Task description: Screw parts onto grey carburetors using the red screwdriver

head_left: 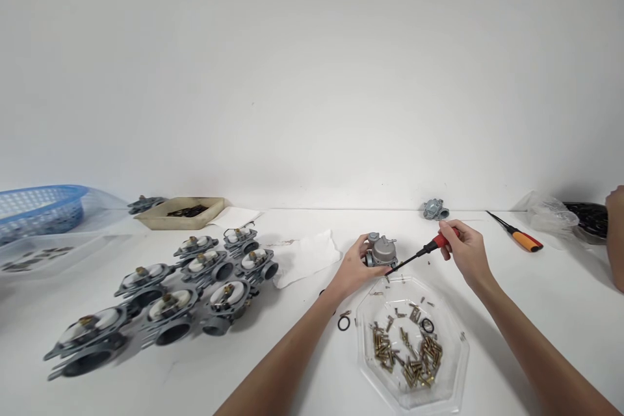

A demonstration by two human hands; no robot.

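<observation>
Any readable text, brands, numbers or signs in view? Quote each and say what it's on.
None readable.
Red-and-black screwdriver: no legible marking.
Orange-and-red handled tool: too small to read.
Grey metal carburetor in the left hand: any casting marks too blurred.

1. My white table (302, 351) runs up to the wall.
2. On my left stand eight open metal bodies (205, 264), bunched together.
3. Behind them sit a beige tray (146, 220) and, farther left, a blue basket (73, 194).
4. A crumpled white sheet (309, 259) lies beside the bodies.
5. Before me rest a clear octagonal tray (455, 364) and a black ring (344, 323).
6. To my right lies an orange-handled tool (524, 240).
</observation>
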